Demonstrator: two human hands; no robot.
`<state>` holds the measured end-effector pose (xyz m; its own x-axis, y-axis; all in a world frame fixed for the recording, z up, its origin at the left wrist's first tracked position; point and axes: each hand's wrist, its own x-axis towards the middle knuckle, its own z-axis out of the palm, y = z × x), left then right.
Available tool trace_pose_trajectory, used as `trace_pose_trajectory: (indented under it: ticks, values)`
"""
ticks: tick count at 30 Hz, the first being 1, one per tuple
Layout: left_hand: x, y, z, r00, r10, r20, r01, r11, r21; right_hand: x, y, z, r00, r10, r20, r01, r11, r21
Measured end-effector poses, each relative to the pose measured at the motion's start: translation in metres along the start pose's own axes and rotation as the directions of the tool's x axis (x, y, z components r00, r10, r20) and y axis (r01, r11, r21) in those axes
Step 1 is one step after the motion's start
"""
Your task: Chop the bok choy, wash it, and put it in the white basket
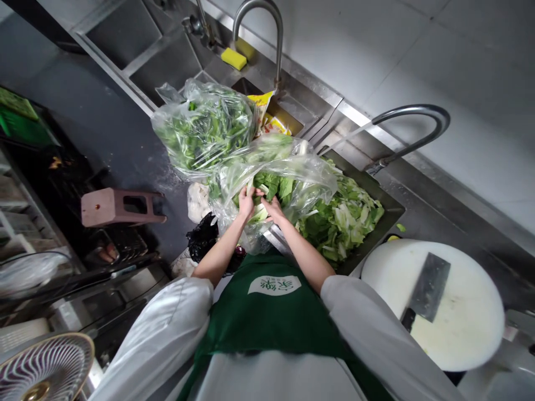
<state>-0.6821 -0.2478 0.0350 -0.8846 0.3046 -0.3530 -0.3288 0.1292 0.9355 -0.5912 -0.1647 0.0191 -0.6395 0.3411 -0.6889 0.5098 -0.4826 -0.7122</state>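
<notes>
My left grip (246, 203) pinches pale-stemmed green leaves (286, 189) in a clear bag (313, 171); my right grip (273, 209), I can't tell. Chopped greens (349, 214) fill the sink (392, 210).

Single head-worn camera looked forward and steeply down over the dark green cloth apron (271, 326); bare left hand (246, 203) and bare right hand (273, 210) sat near mid-frame.

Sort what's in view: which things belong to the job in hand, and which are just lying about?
Job in hand:
left hand and right hand, at the leafy greens
open clear bag
probably chopped greens in the sink

Lying about:
yellow sponge
pink stool
fan
cleaver, untouched on the round board
</notes>
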Motion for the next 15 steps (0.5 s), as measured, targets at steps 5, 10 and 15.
trace_pose_trajectory:
  ticks: [5, 10, 15]
  values:
    - [-0.04, 0.043, -0.045, 0.975, 0.209, -0.07, -0.207, 0.978, 0.037, -0.005, 0.003, 0.001, 0.995, -0.06, -0.075, 0.064, 0.997, 0.046]
    - [-0.088, 0.041, -0.153, 0.882, 0.339, -0.328, -0.205, 0.902, 0.38, -0.016, -0.002, -0.009, 0.985, -0.118, -0.129, 0.127, 0.989, 0.07]
    - [-0.115, -0.003, -0.21, 0.901, 0.233, -0.366, 0.062, 0.766, 0.639, -0.026, -0.031, -0.015, 0.965, -0.232, -0.124, 0.231, 0.973, -0.022]
